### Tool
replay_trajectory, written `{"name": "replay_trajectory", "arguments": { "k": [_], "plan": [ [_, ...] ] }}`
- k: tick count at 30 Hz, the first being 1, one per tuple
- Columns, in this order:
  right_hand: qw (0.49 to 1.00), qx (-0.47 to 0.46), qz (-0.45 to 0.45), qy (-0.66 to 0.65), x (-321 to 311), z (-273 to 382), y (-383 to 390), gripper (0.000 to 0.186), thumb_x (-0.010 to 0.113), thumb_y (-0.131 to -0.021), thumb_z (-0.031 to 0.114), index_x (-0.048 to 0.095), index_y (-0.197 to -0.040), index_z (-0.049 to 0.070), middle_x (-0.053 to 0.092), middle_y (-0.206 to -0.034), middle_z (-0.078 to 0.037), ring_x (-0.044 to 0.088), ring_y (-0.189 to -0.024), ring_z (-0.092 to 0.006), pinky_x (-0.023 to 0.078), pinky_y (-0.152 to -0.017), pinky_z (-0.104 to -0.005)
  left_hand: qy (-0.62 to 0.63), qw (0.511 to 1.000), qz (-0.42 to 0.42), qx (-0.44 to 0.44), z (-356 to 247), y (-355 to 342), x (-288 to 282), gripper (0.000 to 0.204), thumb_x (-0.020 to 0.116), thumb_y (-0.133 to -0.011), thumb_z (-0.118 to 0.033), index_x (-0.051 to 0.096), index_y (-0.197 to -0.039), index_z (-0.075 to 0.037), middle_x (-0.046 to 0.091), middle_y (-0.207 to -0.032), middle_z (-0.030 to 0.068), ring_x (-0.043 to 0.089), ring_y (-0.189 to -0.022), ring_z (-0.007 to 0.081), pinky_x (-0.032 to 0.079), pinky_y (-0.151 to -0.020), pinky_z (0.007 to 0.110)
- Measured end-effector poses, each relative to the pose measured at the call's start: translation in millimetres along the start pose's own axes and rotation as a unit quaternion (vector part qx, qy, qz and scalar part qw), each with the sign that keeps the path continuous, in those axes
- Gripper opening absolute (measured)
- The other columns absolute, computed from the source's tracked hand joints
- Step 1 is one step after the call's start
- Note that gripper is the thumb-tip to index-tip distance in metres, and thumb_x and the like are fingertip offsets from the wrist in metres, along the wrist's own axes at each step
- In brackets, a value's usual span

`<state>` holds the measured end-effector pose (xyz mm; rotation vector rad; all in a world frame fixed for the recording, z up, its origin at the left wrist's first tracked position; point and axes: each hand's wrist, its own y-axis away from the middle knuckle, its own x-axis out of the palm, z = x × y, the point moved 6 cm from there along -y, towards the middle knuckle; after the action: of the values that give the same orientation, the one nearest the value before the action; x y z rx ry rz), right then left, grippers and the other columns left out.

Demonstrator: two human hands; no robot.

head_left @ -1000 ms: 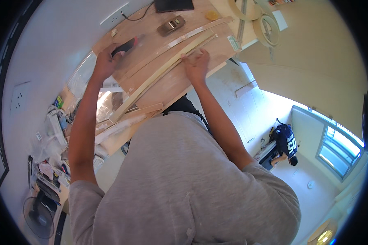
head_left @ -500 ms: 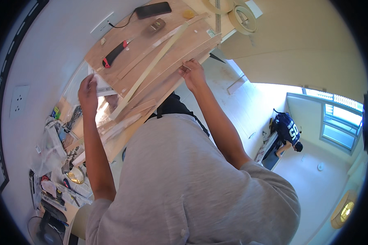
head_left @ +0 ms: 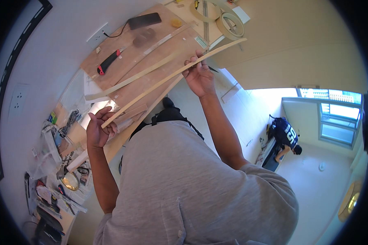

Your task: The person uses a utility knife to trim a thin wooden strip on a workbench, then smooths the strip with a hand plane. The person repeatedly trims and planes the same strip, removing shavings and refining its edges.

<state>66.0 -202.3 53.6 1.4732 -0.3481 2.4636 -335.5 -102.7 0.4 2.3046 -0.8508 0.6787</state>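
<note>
A long, thin, pale wooden strip slants across in front of me, raised above the wooden board. My left hand pinches its near end between thumb and fingers. Farther along, toward the far right end, my right hand grips it with the fingers curled around. The strip's far tip sticks out past the right hand. On the board behind it lies another pale flat strip. A black and red utility knife rests to the left of that.
A black phone on a cable, a brown block and a coil of pale banding are at the back. Cluttered tools and a plastic bag lie at left. Another person bends over at the far right.
Both hands have come up with the thin strip, which lay along the board's front edge before. The left hand moved nearer and right, closing on its end; the other flat strip has shifted left.
</note>
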Motion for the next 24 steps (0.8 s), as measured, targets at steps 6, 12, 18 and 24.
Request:
{"name": "replay_trajectory", "arguments": {
  "k": [6, 12, 18, 24],
  "plan": [
    [0.998, 0.059, 0.024, 0.019, -1.8, 12.9, -36.1, 0.053, 0.068, -0.101, 0.014, 0.051, -0.151, 0.017, 0.066, -0.126, -0.004, 0.062, -0.119, -0.0203, 0.051, -0.101, -0.0405, -0.118, 0.979, -0.031, 0.163, -10.8, 9.9, 41.0, 0.046, 0.066, -0.104, -0.027, 0.062, -0.134, 0.007, 0.073, -0.112, 0.0164, 0.071, -0.081, 0.0203, 0.056, -0.06, 0.027],
    [0.984, 0.075, -0.043, 0.156, -17.5, 32.1, -71.2, 0.06, 0.073, -0.096, 0.008, 0.043, -0.148, 0.009, 0.066, -0.13, -0.01, 0.064, -0.116, -0.0228, 0.052, -0.101, -0.0414, -0.177, 0.937, -0.202, 0.223, 8.0, -0.3, 63.2, 0.029, 0.07, -0.099, -0.01, 0.07, -0.124, 0.006, 0.073, -0.115, 0.0139, 0.067, -0.082, 0.0161, 0.053, -0.065, 0.027],
    [0.979, 0.113, -0.04, 0.167, -32.6, 58.3, -103.6, 0.055, 0.076, -0.097, 0.01, 0.04, -0.138, 0.003, 0.069, -0.121, -0.017, 0.069, -0.109, -0.0242, 0.055, -0.099, -0.0395, -0.124, 0.917, -0.237, 0.297, 24.4, 1.9, 89.0, 0.024, 0.071, -0.098, -0.006, 0.072, -0.119, 0.005, 0.074, -0.118, 0.0164, 0.067, -0.084, 0.0171, 0.055, -0.07, 0.028],
    [0.97, 0.152, 0.007, 0.19, -45.4, 89.5, -142.9, 0.044, 0.071, -0.102, 0.022, 0.052, -0.137, 0.004, 0.068, -0.129, -0.018, 0.068, -0.12, -0.0293, 0.055, -0.105, -0.0445, -0.093, 0.902, -0.298, 0.297, 45.0, 44.2, 86.8, 0.025, 0.072, -0.098, -0.008, 0.07, -0.12, 0.005, 0.074, -0.117, 0.0154, 0.067, -0.085, 0.0159, 0.056, -0.072, 0.028]
  ]
}}
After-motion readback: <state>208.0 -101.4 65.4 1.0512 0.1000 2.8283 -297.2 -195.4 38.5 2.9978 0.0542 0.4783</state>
